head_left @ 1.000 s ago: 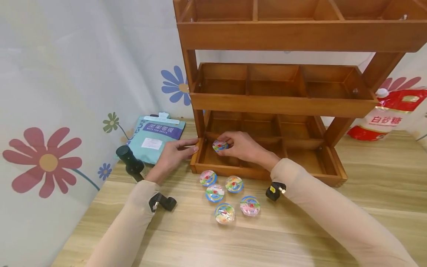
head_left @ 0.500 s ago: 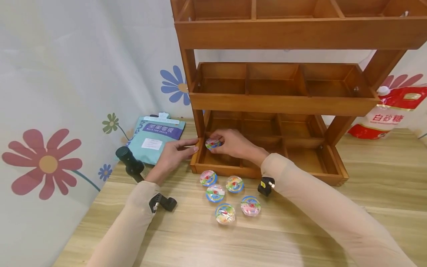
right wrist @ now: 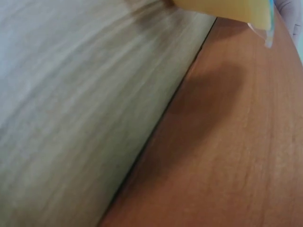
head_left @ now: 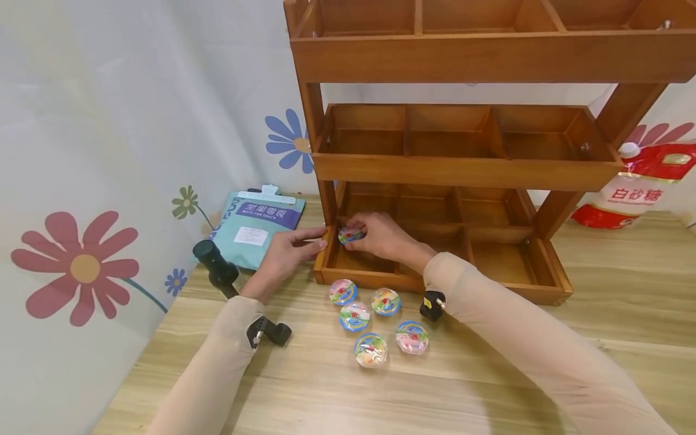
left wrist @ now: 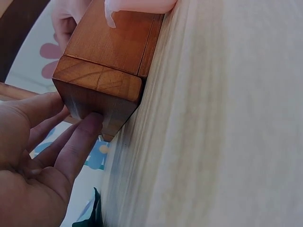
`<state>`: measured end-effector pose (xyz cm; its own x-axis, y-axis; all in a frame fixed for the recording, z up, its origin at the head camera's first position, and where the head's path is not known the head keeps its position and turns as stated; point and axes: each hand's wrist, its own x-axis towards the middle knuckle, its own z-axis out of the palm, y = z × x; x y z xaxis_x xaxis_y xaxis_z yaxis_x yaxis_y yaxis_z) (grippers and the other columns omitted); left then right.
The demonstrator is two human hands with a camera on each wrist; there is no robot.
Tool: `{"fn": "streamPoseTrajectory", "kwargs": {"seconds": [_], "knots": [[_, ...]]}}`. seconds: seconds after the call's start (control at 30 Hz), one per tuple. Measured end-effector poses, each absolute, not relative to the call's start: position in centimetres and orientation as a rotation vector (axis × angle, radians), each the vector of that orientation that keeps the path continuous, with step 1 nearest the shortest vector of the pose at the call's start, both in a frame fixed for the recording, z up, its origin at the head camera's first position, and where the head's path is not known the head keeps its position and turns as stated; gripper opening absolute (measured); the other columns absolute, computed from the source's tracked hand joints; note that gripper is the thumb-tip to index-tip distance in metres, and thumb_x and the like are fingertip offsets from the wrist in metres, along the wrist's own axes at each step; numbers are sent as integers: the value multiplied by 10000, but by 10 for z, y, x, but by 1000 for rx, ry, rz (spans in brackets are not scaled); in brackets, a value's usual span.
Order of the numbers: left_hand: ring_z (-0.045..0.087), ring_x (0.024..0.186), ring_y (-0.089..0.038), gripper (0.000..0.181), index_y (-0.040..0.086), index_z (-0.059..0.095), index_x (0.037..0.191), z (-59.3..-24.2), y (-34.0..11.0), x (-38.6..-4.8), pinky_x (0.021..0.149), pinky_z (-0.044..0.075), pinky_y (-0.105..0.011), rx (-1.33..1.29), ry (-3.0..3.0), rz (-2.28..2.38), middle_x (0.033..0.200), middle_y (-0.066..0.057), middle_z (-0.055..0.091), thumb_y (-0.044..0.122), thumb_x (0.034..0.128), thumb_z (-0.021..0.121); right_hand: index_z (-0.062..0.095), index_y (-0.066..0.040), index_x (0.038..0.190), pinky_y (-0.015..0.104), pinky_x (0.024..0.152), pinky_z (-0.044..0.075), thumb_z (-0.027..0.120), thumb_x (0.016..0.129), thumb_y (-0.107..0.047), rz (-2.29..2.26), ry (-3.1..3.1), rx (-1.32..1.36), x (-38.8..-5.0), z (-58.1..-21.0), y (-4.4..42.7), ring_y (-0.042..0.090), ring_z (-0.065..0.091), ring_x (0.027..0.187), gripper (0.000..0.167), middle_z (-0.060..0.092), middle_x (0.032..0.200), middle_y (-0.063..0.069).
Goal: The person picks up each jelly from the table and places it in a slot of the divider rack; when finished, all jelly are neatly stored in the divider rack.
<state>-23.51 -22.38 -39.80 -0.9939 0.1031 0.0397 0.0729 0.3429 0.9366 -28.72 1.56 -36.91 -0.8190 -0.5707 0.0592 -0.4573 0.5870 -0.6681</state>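
Observation:
My right hand (head_left: 383, 235) holds a small jelly cup (head_left: 350, 235) with a printed lid between thumb and fingers. It is over the front left compartment of the bottom tier of a brown wooden shelf rack (head_left: 462, 174). The fingers of my left hand (head_left: 285, 258) touch the left end of that tier. In the left wrist view, fairly straight fingertips of the left hand (left wrist: 42, 156) rest against the wooden end piece (left wrist: 102, 80). Several more jelly cups (head_left: 354, 317) lie on the table before the rack.
A blue nut snack bag (head_left: 255, 226) and a dark-capped bottle (head_left: 217, 266) stand left of the rack. A red and white sugar bag (head_left: 633, 187) is at its right. Behind hangs a flower-print curtain (head_left: 217, 90).
The right hand has moved slightly left with the jelly cup, toward the compartment's left side. The left hand stays against the rack, and the cups on the table lie as before.

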Motion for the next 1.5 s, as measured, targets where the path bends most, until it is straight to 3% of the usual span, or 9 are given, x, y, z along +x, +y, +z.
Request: {"fn": "streamPoseTrajectory", "kwargs": {"seconds": [0.53, 0.77, 0.9, 1.3, 1.5], "knots": [[724, 1142, -320, 410, 22, 685, 1408, -401, -220, -235, 916, 631, -367, 185, 2532, 1786, 1388, -179, 677, 149, 1022, 744, 666, 20, 1331, 405, 1033, 563, 830, 963, -234, -1055, 2665, -816, -285, -377, 18, 314, 671, 1191, 476, 692, 1315, 169], [729, 1134, -290, 403, 51, 697, 1406, -401, -222, -235, 903, 632, -335, 159, 2534, 1791, 1385, -140, 688, 156, 1020, 748, 610, 24, 1405, 407, 1049, 559, 810, 978, -319, -1130, 2612, -793, -279, -374, 26, 307, 662, 1219, 583, 657, 1354, 168], [734, 1123, -293, 398, 50, 703, 1398, -400, -222, -235, 899, 633, -336, 152, 2538, 1792, 1356, -147, 704, 154, 1017, 751, 607, 19, 1411, 422, 1061, 555, 798, 990, -304, -1164, 2610, -820, -275, -373, 33, 316, 654, 1239, 564, 652, 1373, 169], [728, 1134, -287, 403, 51, 697, 1405, -399, -223, -237, 899, 631, -326, 142, 2544, 1788, 1388, -138, 687, 162, 1021, 746, 641, -4, 1399, 445, 1074, 543, 787, 997, -237, -1270, 2653, -956, -240, -351, 62, 306, 642, 1256, 487, 667, 1366, 158], [724, 1141, -286, 404, 45, 692, 1409, -400, -222, -236, 896, 632, -325, 152, 2540, 1795, 1390, -143, 685, 146, 1022, 744, 672, -64, 1374, 417, 1063, 549, 801, 988, -245, -1296, 2636, -1009, -219, -345, 78, 313, 654, 1231, 445, 686, 1318, 76]]}}
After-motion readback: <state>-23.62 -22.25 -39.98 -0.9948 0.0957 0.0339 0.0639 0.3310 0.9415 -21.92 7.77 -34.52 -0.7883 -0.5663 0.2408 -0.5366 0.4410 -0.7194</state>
